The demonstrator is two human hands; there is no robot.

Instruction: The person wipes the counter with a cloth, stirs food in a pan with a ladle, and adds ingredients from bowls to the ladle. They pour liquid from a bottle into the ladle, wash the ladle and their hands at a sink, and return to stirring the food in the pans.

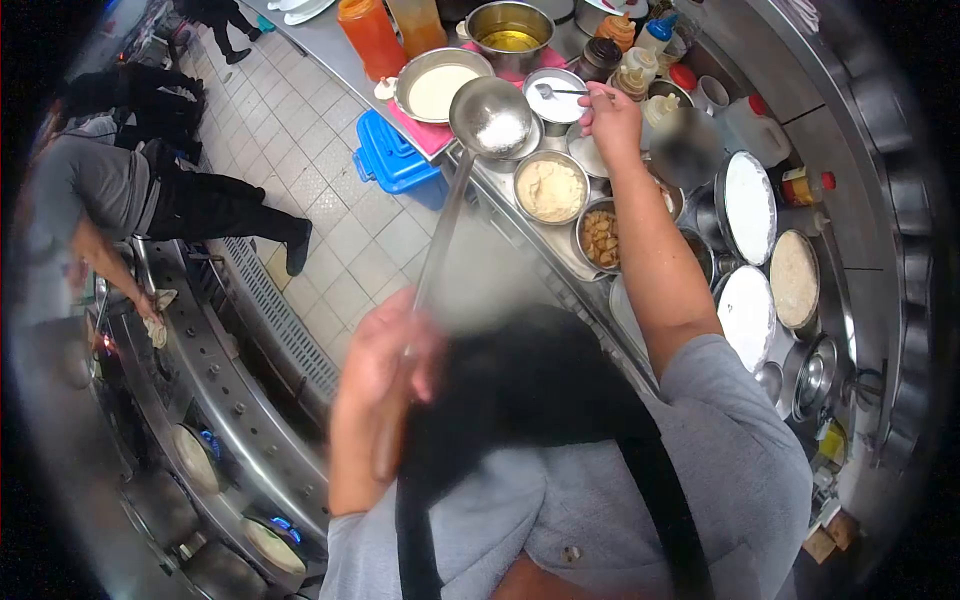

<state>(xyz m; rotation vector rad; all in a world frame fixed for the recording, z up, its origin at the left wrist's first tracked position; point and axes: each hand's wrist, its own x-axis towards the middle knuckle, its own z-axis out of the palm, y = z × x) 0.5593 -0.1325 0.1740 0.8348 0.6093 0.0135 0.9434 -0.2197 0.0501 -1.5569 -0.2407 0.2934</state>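
My left hand (385, 345) is closed around the long handle of a metal ladle (440, 235). In the ladle's round bowl lies some white powder (502, 131). My right hand (612, 118) pinches the handle of a small spoon (565, 92), whose tip is over a round container of white powder (552, 106). The ladle's bowl is just left of that container, partly covering a metal bowl beneath. Below my right hand are a bowl of pale yellow powder (551, 190) and a bowl of brown chunks (600, 236), partly hidden by my forearm.
A pan of cream-coloured liquid (443, 90) and a pot of yellow oil (510, 38) stand beyond the ladle. Sauce bottles (637, 70) crowd the back. A blue lidded bin (395, 155) is on the floor. At left, a person (110, 190) holds a cloth by lit burners (287, 528).
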